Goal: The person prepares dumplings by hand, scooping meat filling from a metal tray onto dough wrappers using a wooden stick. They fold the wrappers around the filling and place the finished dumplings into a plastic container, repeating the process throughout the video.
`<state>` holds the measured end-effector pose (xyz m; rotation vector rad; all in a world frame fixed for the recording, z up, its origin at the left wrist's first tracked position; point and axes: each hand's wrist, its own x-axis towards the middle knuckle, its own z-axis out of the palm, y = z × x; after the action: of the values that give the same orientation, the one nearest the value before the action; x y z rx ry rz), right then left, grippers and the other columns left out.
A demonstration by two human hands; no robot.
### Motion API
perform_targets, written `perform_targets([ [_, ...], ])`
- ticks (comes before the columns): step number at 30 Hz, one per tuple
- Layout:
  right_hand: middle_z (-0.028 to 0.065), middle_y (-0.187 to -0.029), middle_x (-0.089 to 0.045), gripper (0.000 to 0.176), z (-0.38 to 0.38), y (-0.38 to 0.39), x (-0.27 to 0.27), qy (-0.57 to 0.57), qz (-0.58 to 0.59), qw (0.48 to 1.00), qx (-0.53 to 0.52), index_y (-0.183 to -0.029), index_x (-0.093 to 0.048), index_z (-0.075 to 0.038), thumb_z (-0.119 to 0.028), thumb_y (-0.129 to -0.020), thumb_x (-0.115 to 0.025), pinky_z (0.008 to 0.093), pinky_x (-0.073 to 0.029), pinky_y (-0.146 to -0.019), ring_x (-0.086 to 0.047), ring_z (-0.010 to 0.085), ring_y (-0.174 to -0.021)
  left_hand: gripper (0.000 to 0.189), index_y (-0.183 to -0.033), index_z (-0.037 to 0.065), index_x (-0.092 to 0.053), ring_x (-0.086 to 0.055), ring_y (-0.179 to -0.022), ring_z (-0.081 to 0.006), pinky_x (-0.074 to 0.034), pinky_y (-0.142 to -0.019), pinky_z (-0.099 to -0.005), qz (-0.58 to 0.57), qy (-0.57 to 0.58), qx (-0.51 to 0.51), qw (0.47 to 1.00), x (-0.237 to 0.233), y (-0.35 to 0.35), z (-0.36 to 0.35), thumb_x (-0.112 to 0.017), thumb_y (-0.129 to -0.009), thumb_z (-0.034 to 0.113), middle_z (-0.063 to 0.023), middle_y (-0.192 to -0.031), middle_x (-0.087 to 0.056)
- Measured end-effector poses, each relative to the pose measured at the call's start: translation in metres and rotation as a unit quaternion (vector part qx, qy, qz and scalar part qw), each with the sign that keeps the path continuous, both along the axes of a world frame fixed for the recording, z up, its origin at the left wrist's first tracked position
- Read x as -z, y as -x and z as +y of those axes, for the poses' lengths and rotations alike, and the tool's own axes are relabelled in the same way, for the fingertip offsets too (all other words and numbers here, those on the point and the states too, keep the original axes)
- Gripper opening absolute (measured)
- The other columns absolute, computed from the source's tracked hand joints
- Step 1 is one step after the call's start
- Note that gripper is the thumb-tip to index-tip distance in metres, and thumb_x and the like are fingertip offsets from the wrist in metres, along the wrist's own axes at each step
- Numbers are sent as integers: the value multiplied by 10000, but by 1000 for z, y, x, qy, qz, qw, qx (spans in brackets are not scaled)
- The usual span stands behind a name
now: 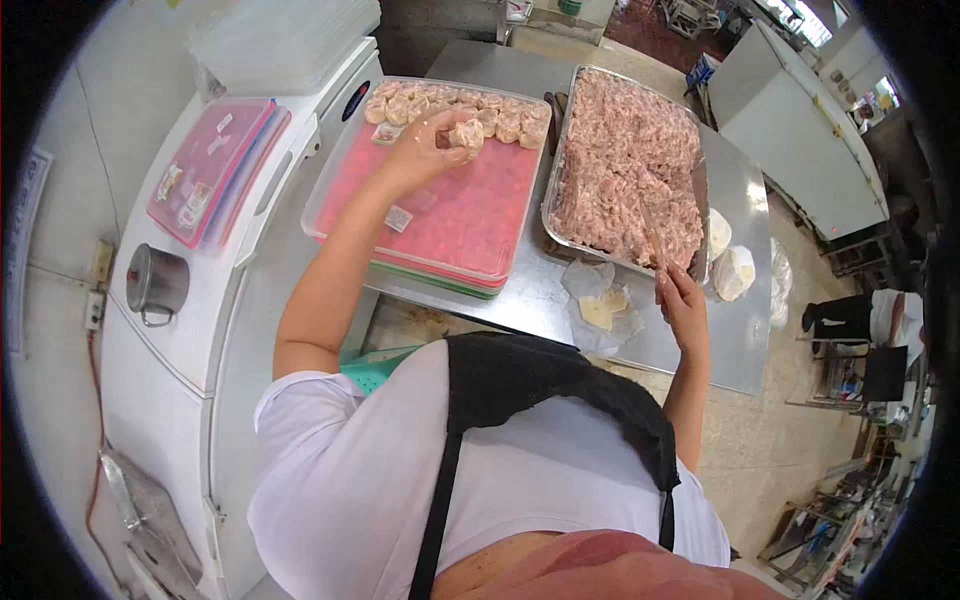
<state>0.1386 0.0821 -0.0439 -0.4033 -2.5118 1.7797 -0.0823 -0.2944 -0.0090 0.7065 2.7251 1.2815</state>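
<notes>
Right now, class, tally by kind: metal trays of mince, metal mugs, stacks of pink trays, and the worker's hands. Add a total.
Metal tray of mince: 1
Metal mug: 1
Stacks of pink trays: 2
Hands: 2, left hand holding a dumpling, right hand holding a stick
Total: 6

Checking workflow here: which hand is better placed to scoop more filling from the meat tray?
Probably the right hand: it holds a thin stick lying on the minced meat. The left hand is over the pink tray, gripping a dumpling.
</notes>
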Motion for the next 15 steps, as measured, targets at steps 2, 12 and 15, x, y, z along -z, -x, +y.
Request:
perform_targets([
  [2,-65,-666,-454,217,3,-6,7,4,4,1000,11,-1081,-621,-43,-199,-943,-560,193,-298,-495,-375,24,-566,617,-1375,132,-440,-609,-935,-135,-500,-760,-286,-108,-111,11,988,6,8,1,-686,-810,145,-47,-1104,-608],
  [12,-68,-660,-455,299,12,-28,15,39,-7,999,35,-1190,-609,-50,-198,-934,-565,191,-292,-488,-380,20,-556,505,-1389,83,-392,-615,-1006,-183,-531,-801,-315,-348,-473,146,796,-22,-4,-11,-553,-910,69,-70,-1166,-596],
  [15,-67,-669,-453,308,11,-30,17,40,-25,998,30,-1204,-600,-46,-193,-936,-561,190,-292,-488,-382,21,-560,514,-1372,87,-415,-615,-995,-178,-525,-785,-310,-300,-449,139,830,-23,-7,-24,-603,-895,125,-69,-1146,-608],
])
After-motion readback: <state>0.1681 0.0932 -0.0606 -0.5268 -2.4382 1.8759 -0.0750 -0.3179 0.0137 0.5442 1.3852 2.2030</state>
